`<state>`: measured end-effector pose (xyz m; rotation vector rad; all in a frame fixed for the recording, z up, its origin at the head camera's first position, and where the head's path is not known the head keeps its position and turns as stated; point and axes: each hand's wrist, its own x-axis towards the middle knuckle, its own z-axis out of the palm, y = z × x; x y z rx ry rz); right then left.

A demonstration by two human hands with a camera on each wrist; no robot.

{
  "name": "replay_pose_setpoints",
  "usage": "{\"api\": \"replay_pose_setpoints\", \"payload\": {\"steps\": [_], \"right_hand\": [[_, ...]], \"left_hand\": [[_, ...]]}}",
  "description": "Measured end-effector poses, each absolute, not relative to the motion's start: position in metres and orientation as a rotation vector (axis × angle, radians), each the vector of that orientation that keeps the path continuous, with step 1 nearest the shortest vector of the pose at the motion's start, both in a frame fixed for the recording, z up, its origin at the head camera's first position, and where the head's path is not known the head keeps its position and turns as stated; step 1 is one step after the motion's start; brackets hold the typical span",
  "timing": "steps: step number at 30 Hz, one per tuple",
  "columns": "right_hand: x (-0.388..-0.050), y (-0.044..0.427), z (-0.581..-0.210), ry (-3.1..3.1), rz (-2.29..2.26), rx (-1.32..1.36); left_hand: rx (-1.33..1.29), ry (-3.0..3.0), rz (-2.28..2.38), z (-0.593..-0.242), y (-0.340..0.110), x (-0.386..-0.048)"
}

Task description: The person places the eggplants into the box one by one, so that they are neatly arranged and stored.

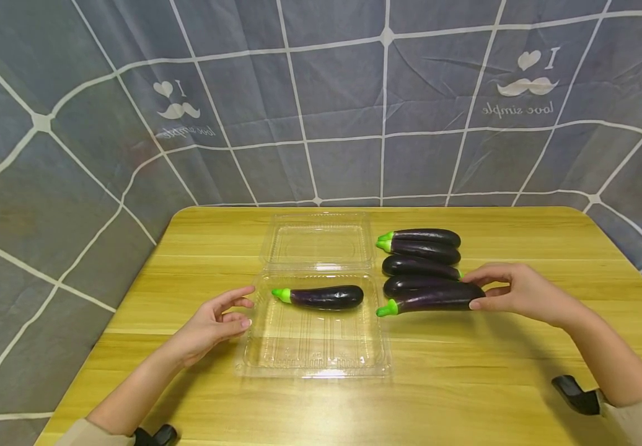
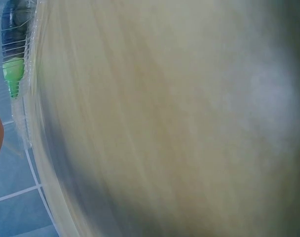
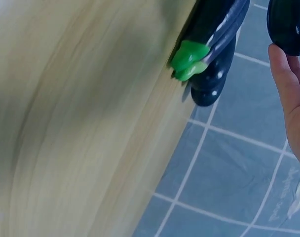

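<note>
My right hand (image 1: pixel 513 291) pinches an eggplant (image 1: pixel 435 301) by its rounded end, the green stem pointing left. In the right wrist view, this eggplant (image 3: pixel 289 24) is apart from the others, above the table. Several more eggplants (image 1: pixel 426 249) lie side by side just behind it. A clear plastic container (image 1: pixel 315 373) stands with its lid folded back, and one eggplant (image 1: pixel 326 297) lies in its rear half, stem to the left. Beside the container's left wall is my left hand (image 1: pixel 217 322), fingers loosely bent and holding nothing. Whether it touches the wall, I cannot tell.
The lid (image 1: pixel 321 241) lies flat behind the container, toward the table's back edge. Under everything is a wooden table (image 1: pixel 455 396). A grey curtain (image 1: pixel 343 93) with white lines hangs behind and at the sides.
</note>
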<state>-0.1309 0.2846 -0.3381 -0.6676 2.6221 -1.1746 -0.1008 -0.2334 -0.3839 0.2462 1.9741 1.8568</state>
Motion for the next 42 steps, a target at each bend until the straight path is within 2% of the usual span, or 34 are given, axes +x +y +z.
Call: {"api": "replay_pose_setpoints", "payload": {"steps": [42], "right_hand": [[-0.164, 0.169, -0.34, 2.431, -1.239, -0.942]], "left_hand": [[0.244, 1.945, 1.873, -0.384, -0.234, -0.102]]}}
